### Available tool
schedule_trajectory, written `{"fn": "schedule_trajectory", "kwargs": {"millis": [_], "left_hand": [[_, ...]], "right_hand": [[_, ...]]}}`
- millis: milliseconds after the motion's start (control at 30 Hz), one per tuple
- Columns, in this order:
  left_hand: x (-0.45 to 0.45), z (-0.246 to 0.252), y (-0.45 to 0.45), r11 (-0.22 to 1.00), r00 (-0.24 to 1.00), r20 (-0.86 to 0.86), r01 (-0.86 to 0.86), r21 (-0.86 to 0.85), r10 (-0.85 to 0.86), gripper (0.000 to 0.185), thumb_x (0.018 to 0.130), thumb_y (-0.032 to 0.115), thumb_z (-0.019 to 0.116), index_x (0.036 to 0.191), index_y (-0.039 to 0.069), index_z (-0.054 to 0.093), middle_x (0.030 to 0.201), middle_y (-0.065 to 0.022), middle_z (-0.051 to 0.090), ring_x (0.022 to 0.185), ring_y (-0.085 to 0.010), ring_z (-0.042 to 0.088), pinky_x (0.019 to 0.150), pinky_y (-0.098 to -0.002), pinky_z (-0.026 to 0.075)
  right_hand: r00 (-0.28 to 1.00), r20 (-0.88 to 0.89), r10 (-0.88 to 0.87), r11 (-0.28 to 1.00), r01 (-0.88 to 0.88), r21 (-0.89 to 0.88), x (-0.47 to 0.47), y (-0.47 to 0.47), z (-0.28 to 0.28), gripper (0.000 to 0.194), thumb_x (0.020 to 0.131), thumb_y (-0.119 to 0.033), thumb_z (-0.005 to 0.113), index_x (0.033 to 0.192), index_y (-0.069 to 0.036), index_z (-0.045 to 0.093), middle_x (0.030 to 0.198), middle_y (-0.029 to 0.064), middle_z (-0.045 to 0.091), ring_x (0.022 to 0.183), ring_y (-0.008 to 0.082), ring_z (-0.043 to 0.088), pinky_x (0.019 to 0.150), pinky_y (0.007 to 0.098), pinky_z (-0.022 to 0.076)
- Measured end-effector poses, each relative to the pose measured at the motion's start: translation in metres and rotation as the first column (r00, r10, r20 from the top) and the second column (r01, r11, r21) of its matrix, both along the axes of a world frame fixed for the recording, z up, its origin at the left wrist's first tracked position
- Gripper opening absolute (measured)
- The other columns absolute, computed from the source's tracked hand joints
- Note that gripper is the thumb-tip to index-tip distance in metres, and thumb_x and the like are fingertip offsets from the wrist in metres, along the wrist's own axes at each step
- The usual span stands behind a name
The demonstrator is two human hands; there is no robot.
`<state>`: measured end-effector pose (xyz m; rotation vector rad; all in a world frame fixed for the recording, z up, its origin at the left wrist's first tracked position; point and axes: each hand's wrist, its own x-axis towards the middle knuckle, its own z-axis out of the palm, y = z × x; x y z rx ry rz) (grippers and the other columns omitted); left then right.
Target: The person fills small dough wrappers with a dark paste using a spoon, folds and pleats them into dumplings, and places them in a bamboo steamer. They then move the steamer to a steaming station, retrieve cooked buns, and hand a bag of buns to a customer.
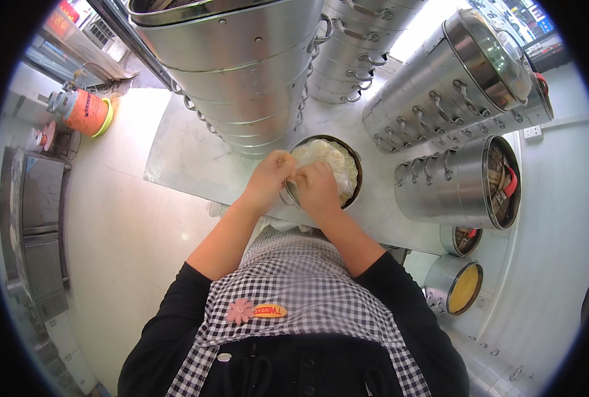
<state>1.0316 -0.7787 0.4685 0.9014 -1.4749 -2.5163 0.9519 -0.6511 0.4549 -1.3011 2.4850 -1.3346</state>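
My left hand (269,173) and my right hand (319,187) meet over the near left side of a round metal steamer pot (359,168). Their fingertips pinch together at the edge of a clear plastic bag (324,151) with pale contents that I cannot make out. Under the bag lies a cream woven basket or liner (352,181), its lacy rim showing on the right inside the pot. My fingers hide the gathered part of the bag. The pot stands on a pale marble-look worktop (200,164), close to my checked apron (294,278).
A tall stack of metal steamer tiers (244,74) rises just beyond the pot on the left. More handled stacks stand at right, one glass-lidded (493,54), another holding a red-handled woven lid (500,183). A pot with yellow contents (464,289) sits lower right. An orange gas cylinder (83,111) stands far left.
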Motion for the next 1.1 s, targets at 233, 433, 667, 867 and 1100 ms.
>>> {"fn": "schedule_trajectory", "kwargs": {"millis": [233, 433, 667, 867, 1100], "left_hand": [[0.011, 0.025, -0.005, 0.996, 1.000, 0.015, -0.014, 0.085, 0.012, 0.026, 0.099, 0.039, 0.057, 0.095, 0.013, 0.053, 0.070, 0.0054, 0.048, 0.067, -0.0035, 0.041, 0.056, -0.0196, 0.027], [0.005, 0.040, 0.003, 0.993, 0.999, -0.026, 0.033, -0.118, -0.036, 0.029, 0.097, 0.036, 0.060, 0.105, 0.009, 0.055, 0.077, 0.0021, 0.053, 0.073, -0.0077, 0.048, 0.066, -0.0222, 0.038], [0.050, 0.050, -0.015, 0.471, 0.972, 0.198, 0.116, -0.875, 0.127, 0.044, 0.092, 0.025, 0.064, 0.128, 0.001, 0.053, 0.124, -0.0203, 0.057, 0.112, -0.0347, 0.055, 0.098, -0.0407, 0.045], [0.155, 0.023, -0.001, 0.631, 0.837, 0.504, 0.277, -0.725, 0.212, 0.052, 0.094, 0.033, 0.062, 0.133, 0.000, 0.050, 0.134, -0.0282, 0.050, 0.125, -0.0392, 0.049, 0.107, -0.0462, 0.040], [0.240, 0.020, 0.082, 0.769, 0.629, 0.567, -0.080, -0.634, 0.533, 0.060, 0.095, 0.039, 0.059, 0.140, 0.002, 0.044, 0.140, -0.0249, 0.045, 0.124, -0.0419, 0.050, 0.105, -0.0458, 0.041]], "right_hand": [[0.999, -0.029, 0.023, 0.999, -0.025, -0.040, -0.003, 0.006, -0.007, 0.009, 0.073, 0.000, 0.067, 0.081, -0.003, 0.066, 0.081, 0.0123, 0.058, 0.082, 0.0338, 0.054, 0.072, 0.0428, 0.0460], [0.999, -0.048, -0.017, 0.999, 0.018, 0.033, -0.009, 0.009, 0.004, 0.011, 0.073, -0.002, 0.068, 0.083, -0.005, 0.068, 0.085, 0.0120, 0.061, 0.086, 0.0337, 0.056, 0.074, 0.0428, 0.0474], [0.996, 0.057, -0.073, 0.997, 0.071, 0.040, -0.062, 0.057, 0.013, 0.026, 0.084, -0.010, 0.062, 0.107, -0.002, 0.069, 0.101, 0.0155, 0.066, 0.098, 0.0300, 0.060, 0.085, 0.0387, 0.0482], [0.723, 0.649, -0.235, 0.922, -0.046, 0.385, -0.168, 0.093, -0.057, 0.039, 0.099, -0.029, 0.053, 0.122, 0.002, 0.062, 0.121, 0.0127, 0.065, 0.107, 0.0263, 0.061, 0.088, 0.0376, 0.0477], [0.541, 0.841, -0.006, 0.876, -0.403, 0.265, -0.201, 0.046, -0.111, 0.042, 0.097, -0.036, 0.061, 0.117, 0.001, 0.064, 0.105, 0.0113, 0.068, 0.085, 0.0194, 0.065, 0.068, 0.0308, 0.0520]]}}
